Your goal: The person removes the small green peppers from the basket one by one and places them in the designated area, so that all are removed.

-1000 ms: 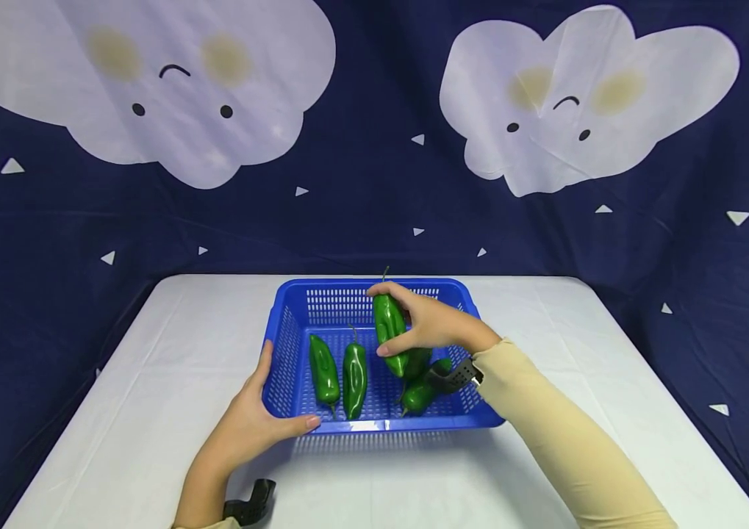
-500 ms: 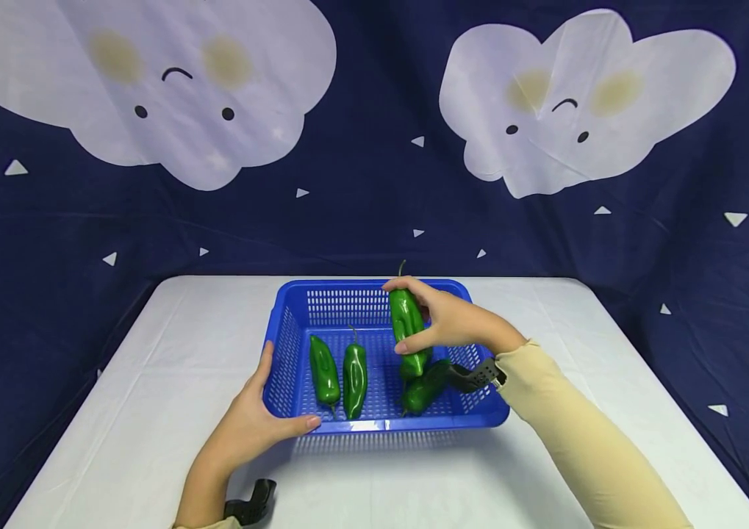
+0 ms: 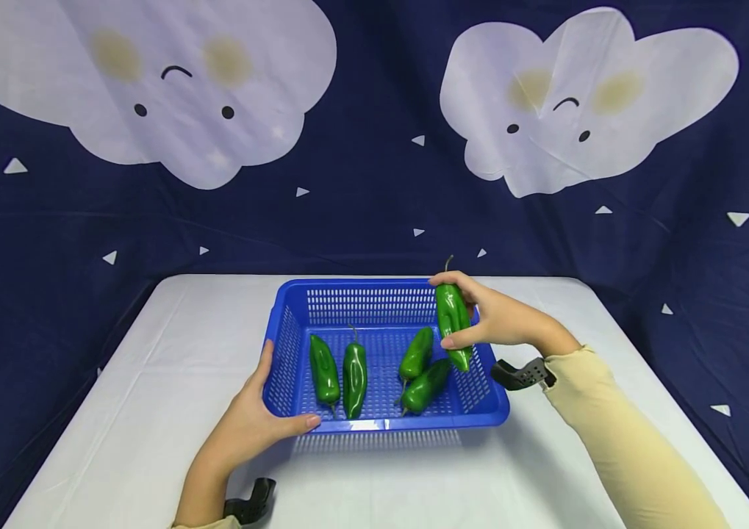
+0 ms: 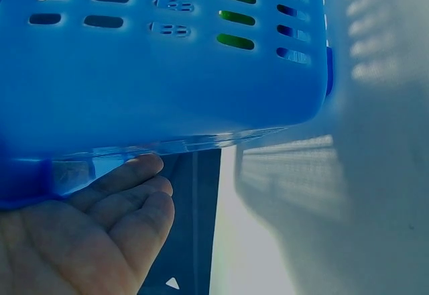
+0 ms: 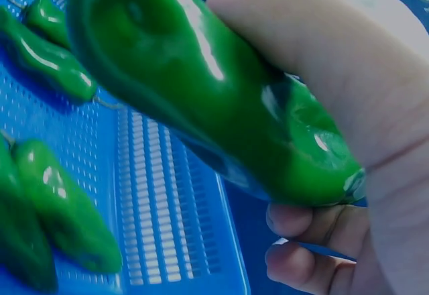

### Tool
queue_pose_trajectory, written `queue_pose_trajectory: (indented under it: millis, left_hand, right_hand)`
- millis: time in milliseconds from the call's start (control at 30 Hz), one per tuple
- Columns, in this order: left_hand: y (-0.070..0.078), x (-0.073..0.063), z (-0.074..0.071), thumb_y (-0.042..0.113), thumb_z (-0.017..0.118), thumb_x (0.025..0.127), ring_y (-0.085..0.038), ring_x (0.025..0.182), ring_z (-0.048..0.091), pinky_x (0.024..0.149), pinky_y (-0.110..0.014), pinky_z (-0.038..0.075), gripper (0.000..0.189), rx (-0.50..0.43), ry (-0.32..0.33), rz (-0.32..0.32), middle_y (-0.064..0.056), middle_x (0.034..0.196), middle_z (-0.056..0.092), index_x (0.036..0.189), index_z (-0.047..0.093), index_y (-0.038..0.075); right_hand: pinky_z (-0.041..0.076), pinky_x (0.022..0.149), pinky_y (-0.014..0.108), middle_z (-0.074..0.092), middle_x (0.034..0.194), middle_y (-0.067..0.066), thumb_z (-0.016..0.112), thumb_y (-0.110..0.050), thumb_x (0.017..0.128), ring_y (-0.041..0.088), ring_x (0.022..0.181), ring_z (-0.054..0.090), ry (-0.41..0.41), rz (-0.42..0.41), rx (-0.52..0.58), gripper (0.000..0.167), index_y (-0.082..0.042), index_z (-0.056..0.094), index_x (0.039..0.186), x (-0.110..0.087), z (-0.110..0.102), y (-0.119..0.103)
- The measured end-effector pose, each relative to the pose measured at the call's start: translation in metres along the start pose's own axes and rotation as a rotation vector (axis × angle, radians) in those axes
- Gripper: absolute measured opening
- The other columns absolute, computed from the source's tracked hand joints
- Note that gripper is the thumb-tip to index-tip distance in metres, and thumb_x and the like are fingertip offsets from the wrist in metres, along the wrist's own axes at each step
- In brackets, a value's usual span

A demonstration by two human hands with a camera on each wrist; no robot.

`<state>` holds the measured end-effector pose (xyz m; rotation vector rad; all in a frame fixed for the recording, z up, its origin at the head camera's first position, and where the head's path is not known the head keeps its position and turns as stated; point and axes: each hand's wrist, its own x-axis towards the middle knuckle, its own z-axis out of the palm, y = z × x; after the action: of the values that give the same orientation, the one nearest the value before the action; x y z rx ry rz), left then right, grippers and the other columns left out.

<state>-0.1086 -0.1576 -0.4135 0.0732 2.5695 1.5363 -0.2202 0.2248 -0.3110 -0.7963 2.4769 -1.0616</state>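
Note:
My right hand pinches a long green pepper between thumb and fingers, its stem pointing up and away. It holds the pepper over the right side of a blue plastic basket. Close up in the right wrist view, the held pepper overlaps the basket's rim. At the near left corner my left hand grips the basket, thumb on the front rim and fingers along the left wall. Inside lie two green peppers on the left, one beside another, and two on the right, one behind another.
The basket stands on a table with a white cloth. Behind the table hangs a dark blue curtain with white cloud shapes. Each wrist wears a black strap, such as the right wrist strap.
My right hand has carried the green pepper rightward, from above the basket's middle to its right side, uncovering the two right-hand peppers. The left hand has stayed on the basket.

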Motion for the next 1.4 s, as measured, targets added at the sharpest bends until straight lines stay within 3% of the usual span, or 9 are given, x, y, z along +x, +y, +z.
queue_pose_trajectory:
  millis: [300,733,1400]
  left_hand:
    - [0.0,0.0,0.0,0.044,0.09,0.067,-0.044,0.147,0.027,0.115,-0.061,0.03,0.138,-0.003,-0.006,-0.005,-0.018,0.167,0.009,0.158,-0.012,0.031]
    - [0.002,-0.001,0.0,0.045,0.091,0.066,-0.044,0.147,0.027,0.115,-0.061,0.03,0.138,0.004,-0.001,-0.004,-0.018,0.166,0.012,0.159,-0.011,0.031]
    - [0.002,-0.002,-0.001,0.045,0.09,0.066,-0.044,0.148,0.027,0.116,-0.061,0.029,0.138,-0.002,-0.004,-0.016,-0.019,0.166,0.012,0.159,-0.011,0.032]
  right_hand:
    - [0.057,0.069,0.031,0.061,0.103,0.012,0.087,-0.023,0.076,0.027,0.087,0.059,0.04,0.043,-0.037,0.09,-0.02,0.032,0.147,-0.026,-0.015,0.022]
    - [0.053,0.067,0.028,0.059,0.097,0.01,0.087,-0.022,0.076,0.02,0.08,0.059,0.106,0.073,-0.114,0.091,-0.021,0.032,0.148,-0.068,-0.043,0.045]
    - [0.054,0.065,0.029,0.056,0.098,0.013,0.086,-0.015,0.076,0.018,0.08,0.057,0.113,0.116,-0.061,0.09,-0.017,0.031,0.148,-0.089,-0.05,0.078]
